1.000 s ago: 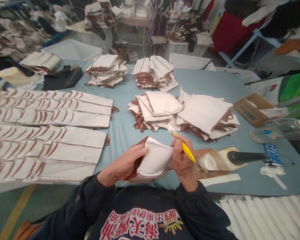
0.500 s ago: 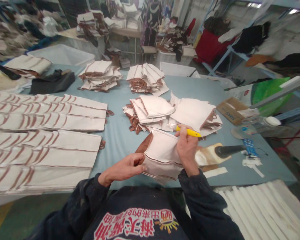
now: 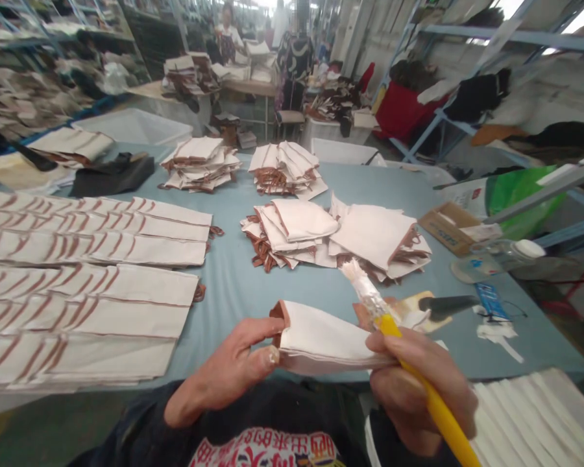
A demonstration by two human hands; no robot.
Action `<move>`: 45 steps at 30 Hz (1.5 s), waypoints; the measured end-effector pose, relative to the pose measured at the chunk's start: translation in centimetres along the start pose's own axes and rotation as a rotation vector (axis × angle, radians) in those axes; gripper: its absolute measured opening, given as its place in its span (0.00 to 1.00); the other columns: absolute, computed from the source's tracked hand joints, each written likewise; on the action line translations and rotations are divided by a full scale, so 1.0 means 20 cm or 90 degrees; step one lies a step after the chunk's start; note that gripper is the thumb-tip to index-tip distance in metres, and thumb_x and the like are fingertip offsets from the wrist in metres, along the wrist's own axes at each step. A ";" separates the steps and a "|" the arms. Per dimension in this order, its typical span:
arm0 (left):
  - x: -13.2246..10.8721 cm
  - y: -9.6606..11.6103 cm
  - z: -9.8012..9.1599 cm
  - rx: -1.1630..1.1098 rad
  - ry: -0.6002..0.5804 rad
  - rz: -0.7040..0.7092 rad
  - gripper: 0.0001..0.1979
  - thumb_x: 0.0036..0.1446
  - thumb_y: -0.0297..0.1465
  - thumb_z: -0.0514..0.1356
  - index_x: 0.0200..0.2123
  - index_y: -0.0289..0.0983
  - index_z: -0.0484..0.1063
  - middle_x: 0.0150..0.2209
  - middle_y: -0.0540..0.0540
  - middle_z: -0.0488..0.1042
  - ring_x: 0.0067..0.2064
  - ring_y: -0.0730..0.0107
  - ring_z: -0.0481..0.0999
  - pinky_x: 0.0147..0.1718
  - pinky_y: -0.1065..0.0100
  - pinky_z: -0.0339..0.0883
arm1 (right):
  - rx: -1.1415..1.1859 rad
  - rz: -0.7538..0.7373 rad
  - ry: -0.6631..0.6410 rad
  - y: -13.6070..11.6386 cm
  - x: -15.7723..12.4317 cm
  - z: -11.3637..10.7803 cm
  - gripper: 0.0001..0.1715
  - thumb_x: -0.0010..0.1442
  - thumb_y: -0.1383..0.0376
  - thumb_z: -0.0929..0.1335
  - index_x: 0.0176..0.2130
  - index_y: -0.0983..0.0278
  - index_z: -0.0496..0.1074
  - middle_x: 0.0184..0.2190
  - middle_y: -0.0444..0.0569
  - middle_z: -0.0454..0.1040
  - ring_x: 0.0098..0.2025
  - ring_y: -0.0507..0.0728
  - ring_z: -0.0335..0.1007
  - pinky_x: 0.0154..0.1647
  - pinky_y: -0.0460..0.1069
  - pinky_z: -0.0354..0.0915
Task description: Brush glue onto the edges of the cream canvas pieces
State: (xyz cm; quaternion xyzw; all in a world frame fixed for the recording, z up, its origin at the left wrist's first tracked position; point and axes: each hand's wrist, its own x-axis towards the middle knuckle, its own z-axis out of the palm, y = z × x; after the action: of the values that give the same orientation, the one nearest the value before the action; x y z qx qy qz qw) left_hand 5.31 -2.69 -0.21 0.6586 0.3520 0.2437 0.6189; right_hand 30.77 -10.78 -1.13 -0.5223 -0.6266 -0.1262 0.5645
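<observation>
My left hand (image 3: 233, 366) pinches the left end of a white fabric piece with brown trim (image 3: 321, 337), held level just above the near table edge. My right hand (image 3: 418, 389) is closed round a yellow-handled brush (image 3: 403, 353) and also grips the right end of the same piece. The brush's white, glue-caked bristles (image 3: 363, 282) point up and away, above the fabric. Beyond the piece lie stacks of similar folded pieces (image 3: 335, 237) on the blue table (image 3: 238, 285).
Rows of overlapped white pieces (image 3: 87, 279) fill the table's left. Two more stacks (image 3: 243, 165) sit farther back. A black-handled tool on a glue-smeared board (image 3: 431, 308), a cardboard box (image 3: 442, 227) and a plastic jar (image 3: 496, 256) lie right. White strips (image 3: 530, 415) lie at lower right. People work far behind.
The fabric piece has been lowered and turned flat, closer to me. My right hand pulled back toward me, tilting the brush bristles up. The camera tilted upward.
</observation>
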 end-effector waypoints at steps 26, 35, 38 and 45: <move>0.00 -0.04 0.34 0.261 0.084 0.226 0.14 0.67 0.21 0.52 0.31 0.37 0.71 0.28 0.48 0.74 0.32 0.69 0.74 0.37 0.68 0.69 | 0.297 0.465 0.122 -0.12 0.11 -0.07 0.13 0.67 0.61 0.71 0.31 0.62 0.77 0.14 0.35 0.61 0.12 0.46 0.54 0.13 0.43 0.53; 0.07 -0.15 0.33 0.329 0.098 0.391 0.12 0.63 0.16 0.52 0.35 0.39 0.67 0.28 0.48 0.73 0.30 0.68 0.72 0.31 0.68 0.65 | 0.316 0.534 0.029 -0.14 0.11 -0.04 0.19 0.69 0.54 0.72 0.29 0.62 0.78 0.16 0.37 0.63 0.15 0.46 0.57 0.14 0.40 0.55; 0.09 -0.17 0.32 0.334 0.098 0.403 0.13 0.63 0.15 0.52 0.38 0.38 0.69 0.30 0.46 0.76 0.32 0.66 0.74 0.33 0.67 0.67 | 0.329 0.536 -0.019 -0.14 0.09 -0.02 0.19 0.70 0.55 0.71 0.31 0.62 0.78 0.15 0.37 0.63 0.14 0.46 0.57 0.14 0.41 0.56; 0.11 -0.21 0.29 0.334 0.133 0.412 0.13 0.62 0.15 0.52 0.35 0.38 0.69 0.30 0.46 0.76 0.33 0.65 0.75 0.32 0.67 0.69 | 0.323 0.586 -0.037 -0.11 0.06 -0.02 0.21 0.71 0.54 0.71 0.28 0.62 0.77 0.15 0.36 0.58 0.14 0.46 0.52 0.13 0.41 0.51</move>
State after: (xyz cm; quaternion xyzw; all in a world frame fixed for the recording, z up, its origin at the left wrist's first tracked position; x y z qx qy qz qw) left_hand 10.36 -4.84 -5.36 0.8420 0.2382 0.3925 0.2832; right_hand 29.40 -11.37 1.02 -0.5935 -0.3588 0.3050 0.6527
